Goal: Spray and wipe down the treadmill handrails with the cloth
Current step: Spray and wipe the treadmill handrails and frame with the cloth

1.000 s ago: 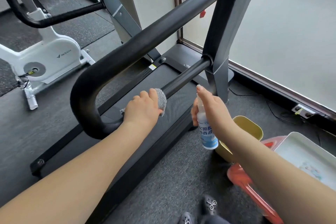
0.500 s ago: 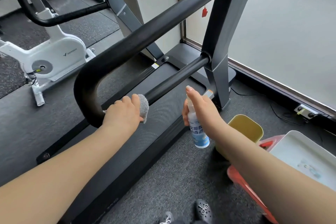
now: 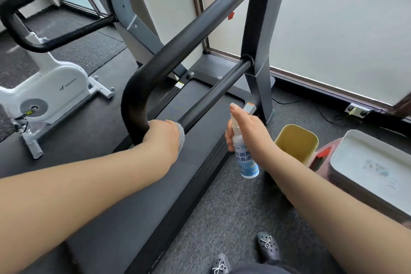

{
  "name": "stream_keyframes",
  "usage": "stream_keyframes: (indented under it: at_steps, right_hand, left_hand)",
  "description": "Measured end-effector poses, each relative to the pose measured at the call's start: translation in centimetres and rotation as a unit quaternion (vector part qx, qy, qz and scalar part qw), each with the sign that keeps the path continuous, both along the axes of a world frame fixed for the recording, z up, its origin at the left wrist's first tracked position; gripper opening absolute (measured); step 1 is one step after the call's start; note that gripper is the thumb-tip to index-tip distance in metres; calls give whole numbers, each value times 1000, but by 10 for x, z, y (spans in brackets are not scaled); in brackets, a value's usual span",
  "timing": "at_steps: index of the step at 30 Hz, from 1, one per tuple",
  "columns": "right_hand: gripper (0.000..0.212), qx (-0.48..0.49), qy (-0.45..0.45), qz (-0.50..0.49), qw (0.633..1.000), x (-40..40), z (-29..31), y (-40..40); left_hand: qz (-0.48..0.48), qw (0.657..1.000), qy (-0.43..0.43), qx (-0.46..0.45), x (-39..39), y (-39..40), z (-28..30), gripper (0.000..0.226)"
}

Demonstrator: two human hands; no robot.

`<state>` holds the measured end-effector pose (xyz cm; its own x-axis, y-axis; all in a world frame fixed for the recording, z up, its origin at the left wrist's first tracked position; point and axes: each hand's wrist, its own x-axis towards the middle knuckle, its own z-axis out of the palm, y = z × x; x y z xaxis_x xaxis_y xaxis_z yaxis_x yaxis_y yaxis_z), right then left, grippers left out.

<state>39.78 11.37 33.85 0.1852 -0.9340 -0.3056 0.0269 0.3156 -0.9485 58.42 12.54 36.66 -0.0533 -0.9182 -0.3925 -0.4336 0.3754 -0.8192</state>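
black handrail [image 3: 200,26], grey cloth [image 3: 181,140], white-and-blue spray bottle [image 3: 245,160], yellow bin [image 3: 295,140]

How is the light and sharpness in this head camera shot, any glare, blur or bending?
Head view: soft daylight through the frosted window panel, no harsh glare; faint sheen on the black padded treadmill handrail; wide-angle bending curves the frame edges; forearms nearest the lens look soft, while the white-and-blue spray bottle label stays readable.

Both arms reach forward — left hand [image 3: 163,135] fisted, right hand [image 3: 249,131] gripping, forefinger raised.
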Motion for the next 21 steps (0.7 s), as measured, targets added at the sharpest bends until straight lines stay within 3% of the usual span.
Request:
stream_keyframes:
  at_steps: [6, 10, 13, 14, 18, 21]
  right_hand:
    - [59, 7, -8, -45, 999, 5, 5, 33]
    - [59, 10, -20, -76, 997, -2, 6, 44]
    - [58, 12, -36, -80, 996, -6, 5, 43]
    - [58, 11, -37, -80, 996, -7, 5, 42]
    - [59, 1, -27, -74, 997, -15, 8, 30]
    - [60, 0, -27, -66, 997, -22, 8, 17]
  left_hand:
    - [-13, 996, 46, 75, 6, -3, 8, 31]
    - [-59, 998, 11, 26, 5, 6, 12, 28]
    - [18, 996, 86, -34, 4, 12, -2, 11]
    - [31, 991, 110, -67, 2, 12, -6, 13]
    - [46, 969, 189, -153, -4, 8, -22, 57]
    - [70, 939, 277, -191, -8, -4, -33, 57]
